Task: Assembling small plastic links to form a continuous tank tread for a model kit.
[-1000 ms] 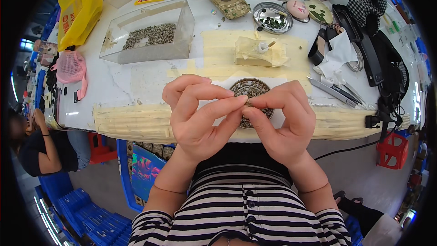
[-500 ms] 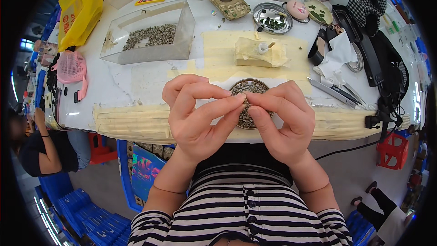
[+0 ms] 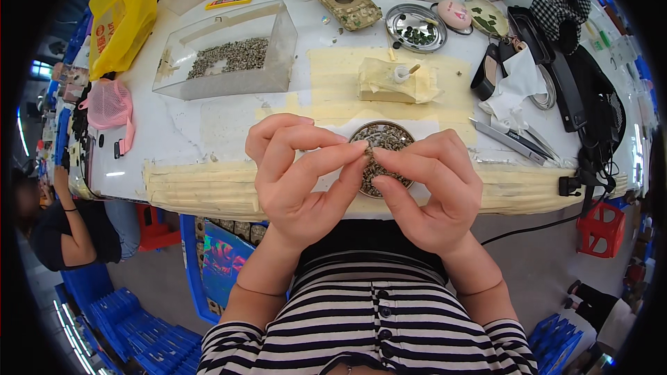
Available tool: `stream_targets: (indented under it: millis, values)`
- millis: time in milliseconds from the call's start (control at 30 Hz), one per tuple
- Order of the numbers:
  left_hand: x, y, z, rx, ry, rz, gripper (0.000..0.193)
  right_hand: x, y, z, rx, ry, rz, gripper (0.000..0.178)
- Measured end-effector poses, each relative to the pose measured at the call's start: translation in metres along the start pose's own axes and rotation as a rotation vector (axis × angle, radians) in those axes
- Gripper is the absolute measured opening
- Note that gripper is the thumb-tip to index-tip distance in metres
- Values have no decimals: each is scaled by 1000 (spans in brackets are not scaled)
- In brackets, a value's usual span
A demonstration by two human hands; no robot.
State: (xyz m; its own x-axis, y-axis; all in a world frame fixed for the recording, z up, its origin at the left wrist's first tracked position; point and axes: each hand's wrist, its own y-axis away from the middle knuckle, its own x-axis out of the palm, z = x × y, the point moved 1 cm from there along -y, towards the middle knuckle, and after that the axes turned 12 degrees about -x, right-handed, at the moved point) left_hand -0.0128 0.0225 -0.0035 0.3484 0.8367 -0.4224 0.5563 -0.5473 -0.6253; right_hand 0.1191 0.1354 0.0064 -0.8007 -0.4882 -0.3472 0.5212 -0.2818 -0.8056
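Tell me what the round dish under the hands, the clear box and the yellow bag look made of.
Round dish: probably metal, judging by its thin, slightly shiny rim; plastic isn't ruled out.
Clear box: likely hard plastic, see-through and stiff-walled, with a cloudy front.
Yellow bag: seemingly thin plastic film, smooth, with soft creases.

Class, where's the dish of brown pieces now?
In the head view, the dish sits just right of centre, nearer than the taped block, partly hidden by the left hand and right hand.
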Motion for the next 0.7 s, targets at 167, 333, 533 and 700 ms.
stream_targets:
  millis: [167,333,533,700]
  values:
    - [1,1,-1,4,-41,-10,27,3,1,1,-58,77,-26,32]
    - [1,-1,-3,23,-76,2,27,5,1,2,-119,137,4,32]
    - [0,0,-4,26,-69,19,25,3,3,0,8,104,18,29]
    - [-2,1,-5,39,-73,44,25,4,2,-3,208,-153,32,17]
